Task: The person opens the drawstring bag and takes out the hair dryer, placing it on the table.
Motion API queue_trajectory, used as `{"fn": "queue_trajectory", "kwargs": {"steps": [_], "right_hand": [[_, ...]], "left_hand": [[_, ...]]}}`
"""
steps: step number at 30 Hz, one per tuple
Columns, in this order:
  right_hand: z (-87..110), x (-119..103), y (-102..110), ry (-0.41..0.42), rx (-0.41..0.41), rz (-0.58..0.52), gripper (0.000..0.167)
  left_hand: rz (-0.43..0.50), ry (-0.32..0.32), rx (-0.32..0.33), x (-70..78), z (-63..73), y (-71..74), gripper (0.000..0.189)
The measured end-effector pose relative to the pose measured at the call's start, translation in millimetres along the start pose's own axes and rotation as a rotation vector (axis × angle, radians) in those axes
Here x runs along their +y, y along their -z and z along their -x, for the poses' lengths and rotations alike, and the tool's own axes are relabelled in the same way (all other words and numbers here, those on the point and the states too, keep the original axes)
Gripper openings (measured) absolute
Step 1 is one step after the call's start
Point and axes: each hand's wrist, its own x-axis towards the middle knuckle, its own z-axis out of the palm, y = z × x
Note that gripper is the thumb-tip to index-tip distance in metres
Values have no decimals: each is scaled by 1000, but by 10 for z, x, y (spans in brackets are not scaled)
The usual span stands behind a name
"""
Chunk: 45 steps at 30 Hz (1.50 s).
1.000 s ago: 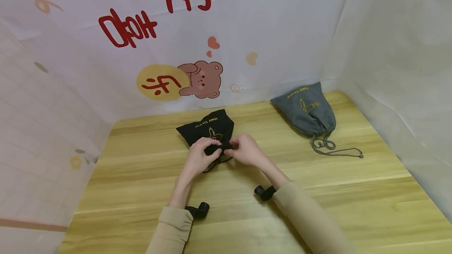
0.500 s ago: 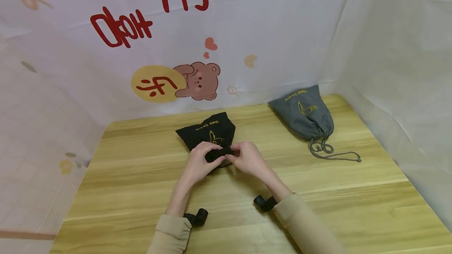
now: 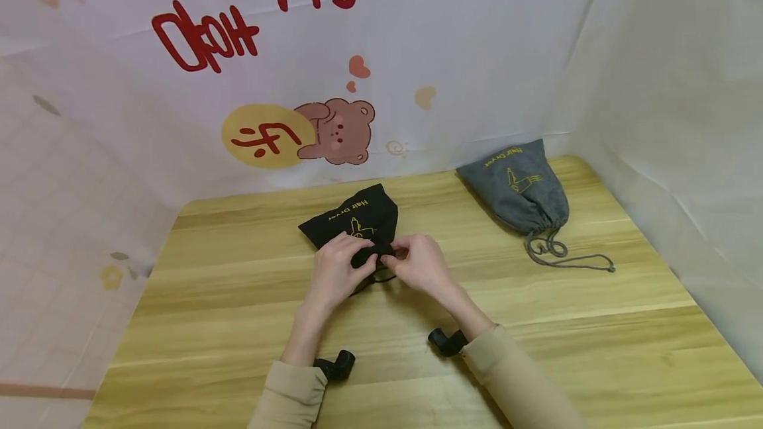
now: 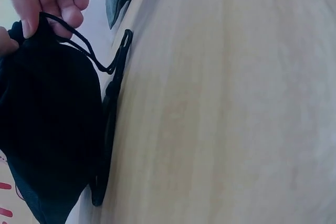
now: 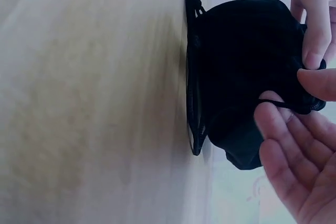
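Note:
A black drawstring bag (image 3: 363, 207) lies towards the back of the table, with yellow "Hair Dryer" lettering and a hair dryer drawing on it. My left hand (image 3: 335, 269) pinches the bag's gathered mouth between thumb and fingers. Close beside it, my right hand (image 3: 422, 263) pinches the same mouth from the other side. In the left wrist view the black bag (image 4: 50, 108) bulges, and its cord (image 4: 79, 35) loops out by the fingers. A thin cord runs across the fingertips in the right wrist view, where the black bag (image 5: 247, 51) looks full. The cord's ends are partly hidden.
A grey drawstring bag (image 3: 518, 184) with similar lettering lies at the back right, its grey cord (image 3: 566, 258) trailing forward. White printed cloth (image 3: 477, 51) rises behind the wooden table (image 3: 596, 336) and on both sides. Black wrist mounts (image 3: 338, 365) jut out near the sleeves.
The hands stay at the black bag's mouth, with small shifts of the fingers. The whole head view has moved slightly. The grey bag stays in place.

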Motion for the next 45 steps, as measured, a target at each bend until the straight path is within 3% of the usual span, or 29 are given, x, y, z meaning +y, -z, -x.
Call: {"fn": "queue_trajectory", "kwargs": {"steps": [6,14,21,29,34,38,45], "right_hand": [[-23,-22,29,-64,-2,-12,28],[-34,39,-27,27,-28,-171,29],[-37,85,-76,53,34,-232,22],[-38,57,-109,-65,82,-244,16],[-51,27,-89,-125,95,-234,14],[-62,33,-80,-112,94,-231,14],[-42,36,-85,-24,77,-269,22]], "left_hand": [[-18,-15,21,14,-30,-10,14],[108,58,13,9,13,-14,17],[174,62,20,16,-10,-10,17],[96,32,49,17,6,-8,16],[68,37,106,-1,-9,-6,16],[79,64,121,-8,-13,3,17],[152,139,57,12,-8,33,20]]}}
